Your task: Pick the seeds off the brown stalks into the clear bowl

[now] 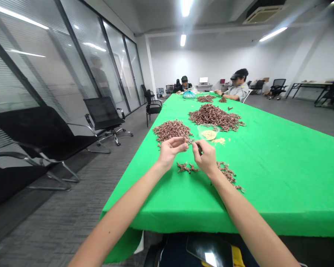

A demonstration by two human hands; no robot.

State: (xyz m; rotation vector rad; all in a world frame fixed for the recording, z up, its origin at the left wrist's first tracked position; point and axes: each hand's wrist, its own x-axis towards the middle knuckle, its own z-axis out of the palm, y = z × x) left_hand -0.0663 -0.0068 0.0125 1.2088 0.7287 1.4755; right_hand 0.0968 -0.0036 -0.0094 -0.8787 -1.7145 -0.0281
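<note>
My left hand is pinched, thumb toward the fingers; what its fingertips hold is too small to make out. Close beside it, my right hand is closed around a small metal-tipped tool, its dark handle mostly hidden in the fist. The tip points at the left fingertips. Just beyond the hands lies a heap of small knobbly reddish-brown pieces. A few similar pieces lie between my wrists, and a looser pile sits partly behind my right forearm.
A clear plastic bowl holds pale bits, with some spilled beside it. Behind it rises a larger brown heap. The green-covered table stretches away to two seated people. Black chairs stand left. A dark flat device lies below the table edge.
</note>
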